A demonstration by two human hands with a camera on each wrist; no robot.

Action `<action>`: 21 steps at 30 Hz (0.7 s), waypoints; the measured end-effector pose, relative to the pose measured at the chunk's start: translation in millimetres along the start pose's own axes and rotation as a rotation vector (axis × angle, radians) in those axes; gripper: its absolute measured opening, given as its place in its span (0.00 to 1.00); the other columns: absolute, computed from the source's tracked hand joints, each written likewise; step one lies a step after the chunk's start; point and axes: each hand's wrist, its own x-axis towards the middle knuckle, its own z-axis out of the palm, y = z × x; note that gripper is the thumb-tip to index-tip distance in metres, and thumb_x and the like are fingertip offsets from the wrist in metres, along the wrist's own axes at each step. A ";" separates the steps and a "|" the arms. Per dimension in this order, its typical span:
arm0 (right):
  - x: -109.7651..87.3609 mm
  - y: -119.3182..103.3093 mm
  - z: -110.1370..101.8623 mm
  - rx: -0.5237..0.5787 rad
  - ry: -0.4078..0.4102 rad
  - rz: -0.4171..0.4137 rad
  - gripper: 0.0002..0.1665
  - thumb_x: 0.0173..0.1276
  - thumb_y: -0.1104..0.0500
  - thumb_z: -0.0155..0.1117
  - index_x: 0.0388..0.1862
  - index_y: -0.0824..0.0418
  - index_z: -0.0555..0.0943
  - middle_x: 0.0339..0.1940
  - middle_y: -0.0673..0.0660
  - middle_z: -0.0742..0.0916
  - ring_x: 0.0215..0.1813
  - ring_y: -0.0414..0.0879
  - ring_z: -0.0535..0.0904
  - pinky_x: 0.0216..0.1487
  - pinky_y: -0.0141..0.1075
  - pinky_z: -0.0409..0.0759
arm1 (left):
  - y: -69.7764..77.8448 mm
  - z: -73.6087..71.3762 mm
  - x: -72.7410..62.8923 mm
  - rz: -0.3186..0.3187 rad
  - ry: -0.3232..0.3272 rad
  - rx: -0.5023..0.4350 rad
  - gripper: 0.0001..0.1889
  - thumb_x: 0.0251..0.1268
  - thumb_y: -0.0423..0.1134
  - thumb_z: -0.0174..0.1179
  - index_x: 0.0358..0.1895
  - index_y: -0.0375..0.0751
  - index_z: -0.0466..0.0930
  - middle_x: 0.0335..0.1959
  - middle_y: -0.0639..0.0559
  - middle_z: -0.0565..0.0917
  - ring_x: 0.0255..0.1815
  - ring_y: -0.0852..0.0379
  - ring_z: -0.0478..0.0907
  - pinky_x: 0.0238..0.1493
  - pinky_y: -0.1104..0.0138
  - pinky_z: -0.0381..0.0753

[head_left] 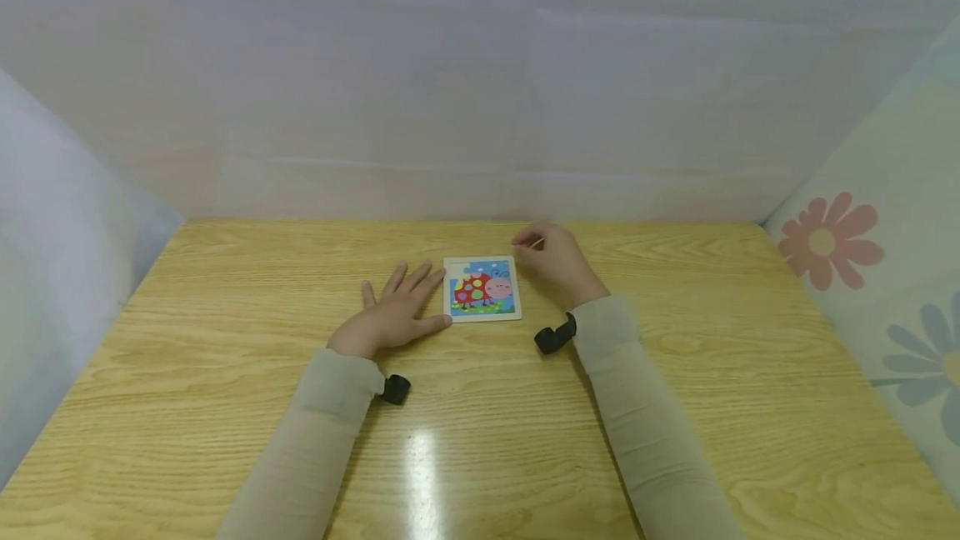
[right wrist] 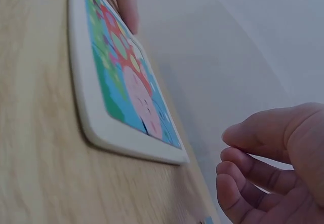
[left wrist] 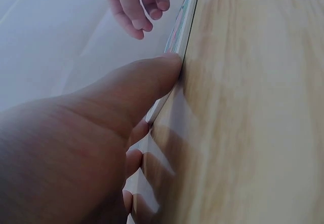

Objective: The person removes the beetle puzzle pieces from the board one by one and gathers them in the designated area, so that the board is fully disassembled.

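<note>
A square ladybug jigsaw puzzle (head_left: 477,295) lies in a white tray (head_left: 487,319) on the table, with a pale gap at its upper left. My left hand (head_left: 393,315) rests with fingers spread at the tray's left side. Its thumb touches the tray edge (left wrist: 161,105) in the left wrist view. Just past the tray's upper right corner hovers my right hand (head_left: 557,261), fingers loosely bent. In the right wrist view, nothing shows between that hand's thumb (right wrist: 253,133) and fingers. A small blue bit (right wrist: 208,220) peeks in at that view's bottom edge, too cropped to identify.
The wooden table (head_left: 480,457) meets a pale cloth backdrop (head_left: 480,107) behind the puzzle. On the right stands a cloth side panel with printed flowers (head_left: 822,242). Each wrist wears a small black camera (head_left: 396,390).
</note>
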 end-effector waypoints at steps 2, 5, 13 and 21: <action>-0.3 -3.4 4.3 0.001 -0.020 -0.005 0.12 0.74 0.59 0.63 0.52 0.63 0.84 0.50 0.57 0.84 0.51 0.52 0.78 0.54 0.45 0.78 | -0.1 0.3 0.0 0.002 0.002 -0.002 0.46 0.73 0.66 0.52 0.84 0.53 0.42 0.85 0.48 0.38 0.82 0.37 0.25 0.64 0.25 0.20; -0.2 -8.0 10.7 -0.033 -0.043 -0.030 0.12 0.74 0.60 0.64 0.52 0.63 0.85 0.49 0.58 0.84 0.50 0.52 0.79 0.52 0.44 0.79 | 0.1 0.7 0.2 0.000 0.003 -0.003 0.46 0.73 0.66 0.52 0.84 0.53 0.42 0.85 0.48 0.38 0.82 0.37 0.25 0.64 0.25 0.20; -3.8 -13.6 24.5 -0.092 -0.106 -0.060 0.12 0.73 0.61 0.65 0.53 0.62 0.84 0.49 0.56 0.85 0.48 0.50 0.79 0.51 0.42 0.80 | 1.0 1.0 -0.1 0.002 -0.002 -0.003 0.45 0.73 0.66 0.51 0.84 0.54 0.42 0.85 0.49 0.37 0.82 0.38 0.24 0.64 0.26 0.18; -2.5 -14.8 33.7 -0.151 -0.150 -0.094 0.15 0.72 0.61 0.66 0.55 0.63 0.84 0.56 0.57 0.82 0.48 0.50 0.78 0.51 0.41 0.80 | 0.8 0.1 -1.9 -0.003 0.001 -0.006 0.45 0.73 0.66 0.51 0.84 0.53 0.41 0.85 0.49 0.37 0.82 0.38 0.24 0.64 0.26 0.18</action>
